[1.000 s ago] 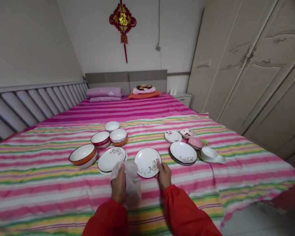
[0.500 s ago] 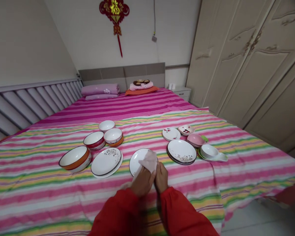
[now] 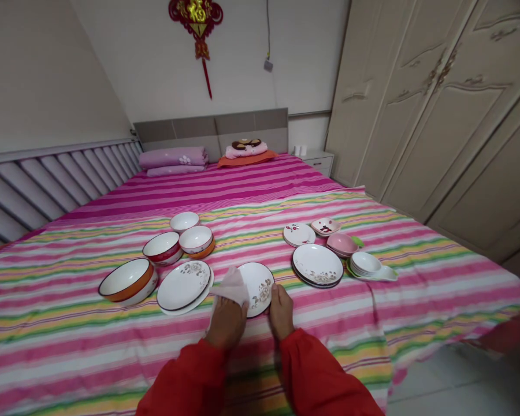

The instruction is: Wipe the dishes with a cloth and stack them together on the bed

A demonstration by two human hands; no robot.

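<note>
Cloth [image 3: 234, 282] now leftward on plate [image 3: 258, 282], corner forward

The bed [image 3: 242, 184] has a magenta striped sheet [image 3: 190, 198] showing toward its far edge, where folded purple bedding [image 3: 173, 157] lies near the left corner and an orange piece [image 3: 226, 162] right of centre. A multicoloured striped cover [image 3: 424, 297] overlies the nearer part, with bowls [image 3: 161, 247] toward the left edge and stacked plates [image 3: 317, 264] nearer the right.

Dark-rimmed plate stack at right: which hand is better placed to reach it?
Probably the right hand: it's nearer the stack, though gripping a plate; the left hand is farther away, holding a cloth.
</note>
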